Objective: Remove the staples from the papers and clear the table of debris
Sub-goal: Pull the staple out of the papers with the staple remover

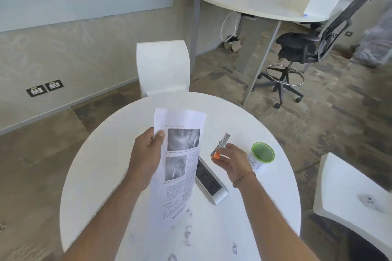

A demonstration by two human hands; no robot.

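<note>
1. My left hand (146,154), centre of frame: closed on the left edge of the printed white paper sheets (180,154), lifted above the round white bench (106,165).
2. My right hand (230,160), right of centre: gripping the orange-and-silver metal staple remover (220,147) clear of the bench.
3. Small bent metal staples (187,234), scattered at lower centre.
4. Green-lined white paper cup (262,154), right.
5. White and black power strip (209,182), just beside the sheets.

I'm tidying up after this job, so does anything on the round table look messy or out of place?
Yes. Small bent metal staples lie scattered loose across the near part of the round white table, below the printed paper sheets held in the left hand. None appear to be in the green-rimmed paper cup, as far as its visible interior shows.
</note>
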